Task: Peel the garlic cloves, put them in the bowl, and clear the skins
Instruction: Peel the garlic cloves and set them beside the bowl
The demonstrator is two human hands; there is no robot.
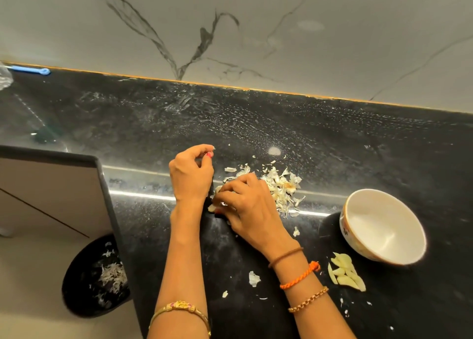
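Note:
My left hand [191,174] is raised over the black counter [332,144], thumb and forefinger pinching a tiny scrap of garlic skin. My right hand [247,205] lies low on the counter just right of it, fingers curled around a garlic clove [214,205] that peeks out at its left side. A heap of papery garlic skins [280,185] sits right behind my right hand. Several peeled cloves [345,272] lie in a group near the front, beside an empty white bowl [384,226] tilted on the counter at the right.
Loose skin scraps [254,278] dot the counter near my right forearm. Below the counter's left edge stands a black bin [94,274] with skins in it. A blue utensil [30,69] lies at the far left against the marble wall.

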